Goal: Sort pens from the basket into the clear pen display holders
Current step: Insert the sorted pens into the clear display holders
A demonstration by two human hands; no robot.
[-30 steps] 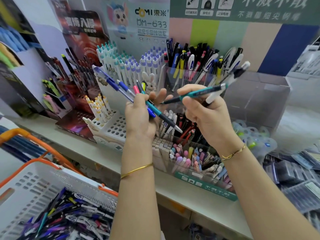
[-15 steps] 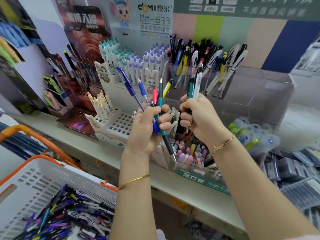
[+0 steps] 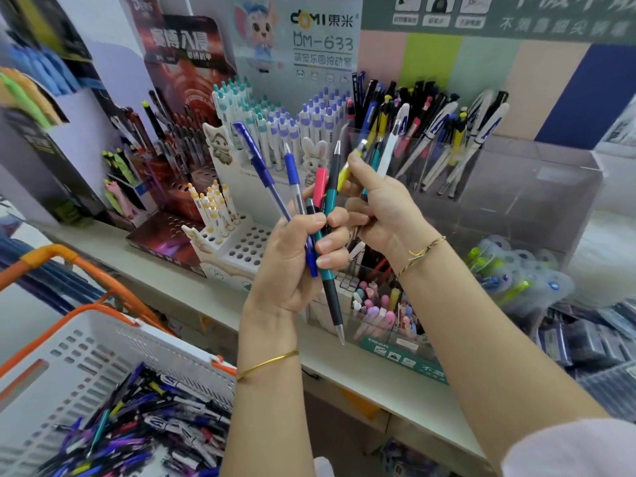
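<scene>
Sorting is at its picking-out step, by my reading: the left hand (image 3: 292, 266) grips a fanned bunch of pens (image 3: 265, 173) upright in front of the shelf (image 3: 155, 266), fingers curled tight round the barrels, a long teal pen (image 3: 331, 204) hanging lowest with its tip pointing down; the right hand (image 3: 389, 208) sits just beside that bunch, thumb and forefinger pinching a yellow pen (image 3: 344, 175) at its edge, while the other fingers curl round a white pen (image 3: 389, 149) and another beside it; most of the stock lies loose in the basket (image 3: 86, 342) at lower left, well apart from both hands; the clear holder (image 3: 550, 187) stands just behind the right hand, its left part crowded with upright pens, its right part showing none that I can see; the next move probably calls for drawing the yellow pen free without dragging its neighbours, then lifting it over the holder's front wall and dropping it among like pens; room is tight to the left, where a white display rack (image 3: 247, 246) bristles with capped pens, and freer to the right; the holder's transparent rim looks easy to clip.
</scene>
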